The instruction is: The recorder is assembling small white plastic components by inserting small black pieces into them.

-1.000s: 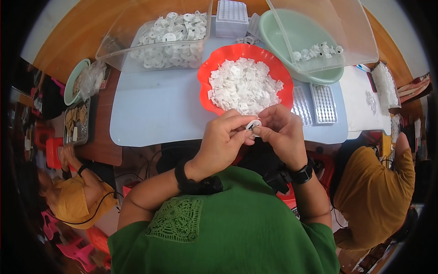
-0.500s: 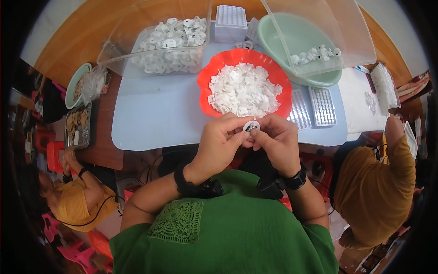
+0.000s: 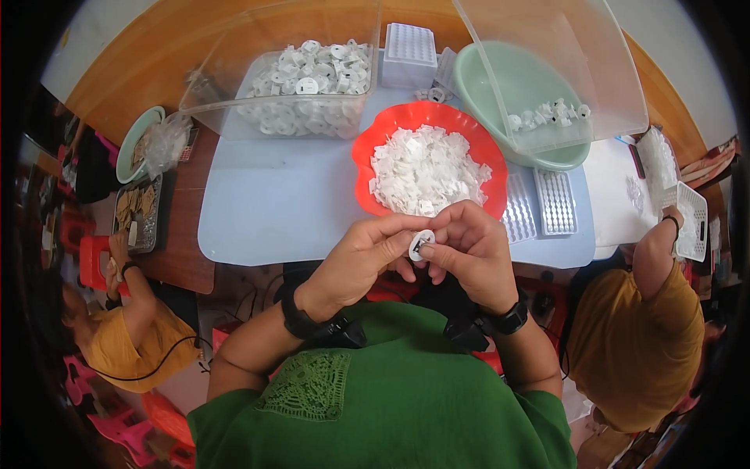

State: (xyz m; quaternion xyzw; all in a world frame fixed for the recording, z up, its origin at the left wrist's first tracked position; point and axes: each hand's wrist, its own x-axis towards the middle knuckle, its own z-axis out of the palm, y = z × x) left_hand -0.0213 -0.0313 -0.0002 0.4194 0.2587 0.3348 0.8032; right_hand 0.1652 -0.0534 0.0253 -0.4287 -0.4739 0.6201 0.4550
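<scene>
Between both hands is a small round white plastic disc [image 3: 421, 245] with dark parts in its middle, tilted in front of my body. My left hand [image 3: 372, 252] pinches its left side with thumb and forefinger. From the other side my right hand [image 3: 473, 254] grips it, thumb pressed on the disc's face. Just beyond the fingers stands a red scalloped bowl [image 3: 363, 148] heaped with small white plastic pieces [image 3: 428, 168]. A clear bin [image 3: 234, 117] at the back left holds many similar white round parts [image 3: 312, 78].
A green basin [image 3: 476, 78] and a clear bin with a few white parts [image 3: 555, 115] stand back right. White trays [image 3: 556, 203] lie right of the bowl; stacked trays [image 3: 409, 55] stand behind it. People in yellow [image 3: 637, 344] sit at either side, one holding a white basket [image 3: 691, 223].
The disc has turned from nearly face-up to a steeper tilt and moved slightly lower left in view. The person on the right now holds up a white basket.
</scene>
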